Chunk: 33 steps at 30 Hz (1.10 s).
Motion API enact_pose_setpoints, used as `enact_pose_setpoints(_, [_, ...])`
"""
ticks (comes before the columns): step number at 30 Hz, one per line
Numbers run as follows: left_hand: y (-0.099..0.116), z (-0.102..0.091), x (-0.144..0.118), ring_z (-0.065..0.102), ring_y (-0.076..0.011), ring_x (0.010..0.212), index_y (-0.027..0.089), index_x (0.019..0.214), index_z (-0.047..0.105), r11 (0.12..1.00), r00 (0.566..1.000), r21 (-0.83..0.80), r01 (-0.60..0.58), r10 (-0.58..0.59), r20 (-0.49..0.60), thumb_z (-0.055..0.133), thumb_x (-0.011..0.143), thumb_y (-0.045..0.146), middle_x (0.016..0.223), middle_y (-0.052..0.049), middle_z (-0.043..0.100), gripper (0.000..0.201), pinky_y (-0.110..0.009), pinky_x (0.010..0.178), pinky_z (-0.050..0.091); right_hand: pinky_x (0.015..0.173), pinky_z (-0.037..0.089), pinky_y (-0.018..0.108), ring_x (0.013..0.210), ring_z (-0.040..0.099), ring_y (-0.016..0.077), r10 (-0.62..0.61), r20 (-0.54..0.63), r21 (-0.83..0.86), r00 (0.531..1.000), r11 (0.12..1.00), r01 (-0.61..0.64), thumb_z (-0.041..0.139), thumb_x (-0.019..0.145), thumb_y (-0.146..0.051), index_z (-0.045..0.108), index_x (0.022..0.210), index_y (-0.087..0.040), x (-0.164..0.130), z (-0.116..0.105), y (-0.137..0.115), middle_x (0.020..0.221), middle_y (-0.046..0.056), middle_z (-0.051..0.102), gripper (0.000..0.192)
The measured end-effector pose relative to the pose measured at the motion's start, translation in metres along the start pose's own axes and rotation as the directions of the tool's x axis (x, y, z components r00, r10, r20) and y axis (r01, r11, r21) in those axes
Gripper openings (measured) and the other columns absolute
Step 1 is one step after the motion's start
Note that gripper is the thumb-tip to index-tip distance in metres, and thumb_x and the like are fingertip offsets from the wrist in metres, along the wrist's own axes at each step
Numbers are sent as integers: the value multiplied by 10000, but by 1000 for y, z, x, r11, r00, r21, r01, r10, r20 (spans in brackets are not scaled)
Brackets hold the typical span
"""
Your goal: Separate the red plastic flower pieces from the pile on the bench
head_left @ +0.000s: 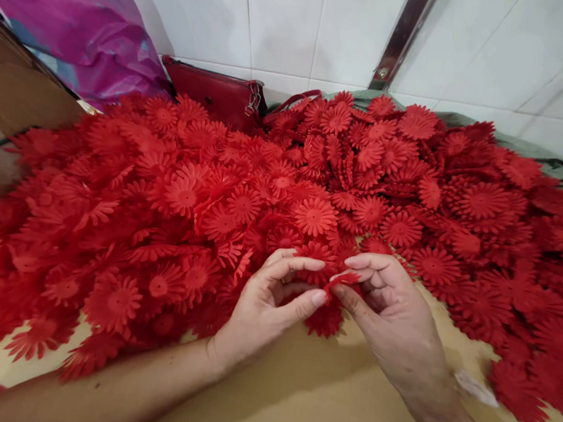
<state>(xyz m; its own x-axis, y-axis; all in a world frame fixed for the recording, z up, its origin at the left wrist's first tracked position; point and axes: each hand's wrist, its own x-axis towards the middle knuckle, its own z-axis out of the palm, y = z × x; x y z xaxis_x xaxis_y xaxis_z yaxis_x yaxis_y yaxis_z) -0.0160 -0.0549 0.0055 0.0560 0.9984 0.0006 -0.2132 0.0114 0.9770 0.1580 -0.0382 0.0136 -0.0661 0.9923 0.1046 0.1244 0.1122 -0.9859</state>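
Both hands meet low in the middle of the head view, at the front of a large heap of red artificial flowers (pixel 316 216). My right hand (pixel 394 310) pinches a small red flower piece (pixel 343 282), seen almost edge-on, between thumb and fingers. My left hand (pixel 270 297) is curled at the other edge of this piece, its thumb tip against it and its index finger raised apart. Behind the left thumb, the grip of the other fingers is partly hidden. Another red flower (pixel 325 320) shows just below the hands.
The flower layers spread across the tan tabletop (pixel 282 399). At the back lie a dark red purse (pixel 213 93) and green-grey cloth (pixel 534 151) along the white tiled wall (pixel 286 23). Left are a purple plastic bag (pixel 90 23) and cardboard box (pixel 18 76). A clear scrap (pixel 477 387) lies right.
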Motion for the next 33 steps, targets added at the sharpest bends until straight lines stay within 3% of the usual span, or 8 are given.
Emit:
enact_pose_setpoints(4, [-3, -2, -2, 501, -261, 1241, 284, 1115, 788, 999, 996, -54, -1, 6, 94, 930, 650, 377, 1220, -77, 541, 496, -352, 1019, 517, 686, 580, 254, 766, 691, 143, 8, 32, -30, 999, 1000, -7, 764, 840, -345, 605, 1009, -235, -3, 1, 1, 861, 3, 699, 256])
enact_pose_setpoints(6, [-2, -2, -1, 516, -242, 1195, 263, 1054, 807, 997, 996, 35, -64, 61, 69, 881, 731, 365, 1116, -77, 607, 348, -350, 1041, 481, 686, 581, 256, 773, 691, 144, 11, 42, -49, 999, 999, -9, 749, 855, -351, 597, 1019, -236, -4, 2, 3, 875, 6, 698, 251])
enact_pose_setpoints(9, [1, -1, 3, 573, -190, 957, 211, 867, 802, 984, 994, 143, -107, 107, 2, 751, 874, 305, 904, -56, 638, 107, -312, 922, 487, 741, 588, 283, 817, 693, 155, -32, 55, -91, 998, 995, 37, 738, 862, -327, 596, 1038, -235, -3, 2, 6, 898, 12, 693, 244])
enact_pose_setpoints(16, [-2, -2, 7, 549, -144, 794, 183, 728, 729, 996, 998, 79, -37, 41, -41, 792, 827, 339, 795, -8, 593, 195, -263, 785, 460, 833, 581, 324, 907, 686, 169, -126, 92, -171, 988, 975, 140, 730, 884, -337, 607, 1137, -259, -6, 3, 7, 1006, 25, 695, 292])
enact_pose_setpoints(21, [0, -1, 5, 583, -174, 946, 218, 973, 805, 991, 991, 103, -88, 98, -94, 776, 844, 346, 952, -42, 646, 183, -279, 894, 484, 839, 574, 330, 886, 668, 163, -120, -76, -176, 990, 979, 106, 668, 927, -299, 632, 1022, -250, -2, 2, 9, 959, 22, 679, 113])
enact_pose_setpoints(24, [2, -1, 4, 589, -187, 1083, 229, 1111, 776, 982, 975, 134, -133, 154, -163, 671, 937, 318, 1093, -58, 669, 222, -287, 998, 468, 920, 556, 392, 1029, 649, 198, -158, -194, -218, 968, 969, 114, 699, 894, -288, 587, 1170, -254, 2, 1, 13, 1147, 67, 653, 300])
enact_pose_setpoints(28, [0, 1, 1, 636, -152, 1026, 238, 1106, 743, 988, 969, 67, -138, 148, -199, 691, 929, 254, 1092, -33, 711, 186, -254, 961, 495, 1011, 501, 491, 1229, 567, 272, -357, -220, -399, 908, 882, 250, 692, 890, -256, 592, 1232, -262, 1, -2, 8, 1297, 110, 573, 356])
enact_pose_setpoints(33, [-1, 5, -1, 608, -80, 729, 244, 1202, 642, 992, 992, -125, -30, 15, -123, 785, 848, 244, 836, 26, 668, 382, -177, 714, 506, 999, 472, 522, 1203, 543, 296, -557, -12, -575, 831, 683, 450, 687, 900, -235, 671, 1071, -282, -9, -3, -6, 1281, 104, 549, 178])
